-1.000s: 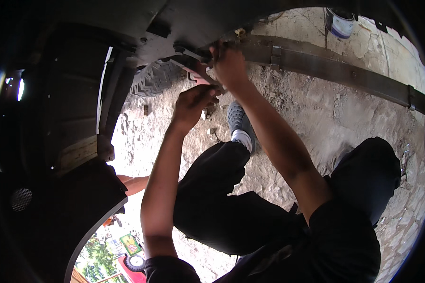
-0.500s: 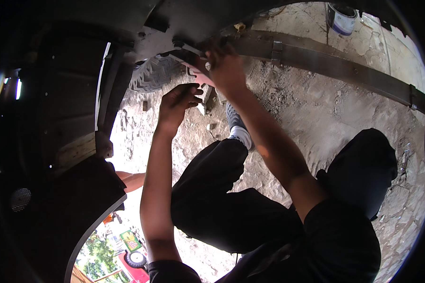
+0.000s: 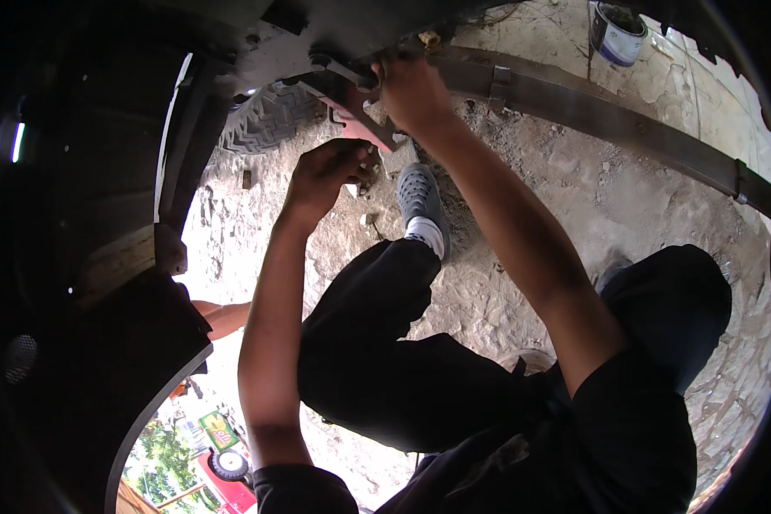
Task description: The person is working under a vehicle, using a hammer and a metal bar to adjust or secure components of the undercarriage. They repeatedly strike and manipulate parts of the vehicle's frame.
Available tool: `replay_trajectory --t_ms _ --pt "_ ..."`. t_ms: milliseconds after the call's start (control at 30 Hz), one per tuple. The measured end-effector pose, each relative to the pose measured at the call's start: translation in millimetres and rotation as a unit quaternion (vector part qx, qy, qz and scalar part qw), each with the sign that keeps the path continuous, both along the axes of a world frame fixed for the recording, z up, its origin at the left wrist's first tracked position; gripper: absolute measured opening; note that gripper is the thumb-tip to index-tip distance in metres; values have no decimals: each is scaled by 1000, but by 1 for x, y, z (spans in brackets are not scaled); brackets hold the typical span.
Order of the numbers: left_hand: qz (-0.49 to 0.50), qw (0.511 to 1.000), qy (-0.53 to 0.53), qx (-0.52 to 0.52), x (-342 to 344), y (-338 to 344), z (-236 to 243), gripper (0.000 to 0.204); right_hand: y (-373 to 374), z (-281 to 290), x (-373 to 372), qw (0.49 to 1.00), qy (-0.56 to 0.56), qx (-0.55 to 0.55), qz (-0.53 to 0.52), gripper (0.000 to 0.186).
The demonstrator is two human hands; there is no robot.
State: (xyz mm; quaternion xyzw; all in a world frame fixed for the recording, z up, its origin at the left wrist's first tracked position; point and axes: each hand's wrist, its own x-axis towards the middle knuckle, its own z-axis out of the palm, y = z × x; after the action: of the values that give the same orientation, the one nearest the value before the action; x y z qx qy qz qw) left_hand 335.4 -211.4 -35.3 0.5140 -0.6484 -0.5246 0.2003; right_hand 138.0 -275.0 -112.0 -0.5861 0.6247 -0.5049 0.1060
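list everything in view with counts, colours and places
vehicle underside: one, black, top and left
metal beam: one, dark, upper right
clamps: two, dark, along the beam
tyre: one, grey-black, upper left of centre
metal bracket: one, red, near both hands
bucket: one, white and dark, top right
ground: brown-grey, beneath
foliage: green, lower left
background vehicle: one, red, lower left
another person's arm: one, bare, left
shoe: one clear, grey, centre
legs: two, black-trousered, lower centre-right
left hand: one, bare, below bracket
right hand: one, bare, right of bracket
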Motion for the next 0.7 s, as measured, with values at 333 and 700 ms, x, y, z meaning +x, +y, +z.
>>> replay_trajectory --t_ms 333,700 --pt "-13 999 -38 -15 5 0 -3 30 20 1 12 999 -12 43 -4 28" --pt "-27 999 -24 36 -6 -3 10 34 2 3 5 1000 9 -2 1 25"
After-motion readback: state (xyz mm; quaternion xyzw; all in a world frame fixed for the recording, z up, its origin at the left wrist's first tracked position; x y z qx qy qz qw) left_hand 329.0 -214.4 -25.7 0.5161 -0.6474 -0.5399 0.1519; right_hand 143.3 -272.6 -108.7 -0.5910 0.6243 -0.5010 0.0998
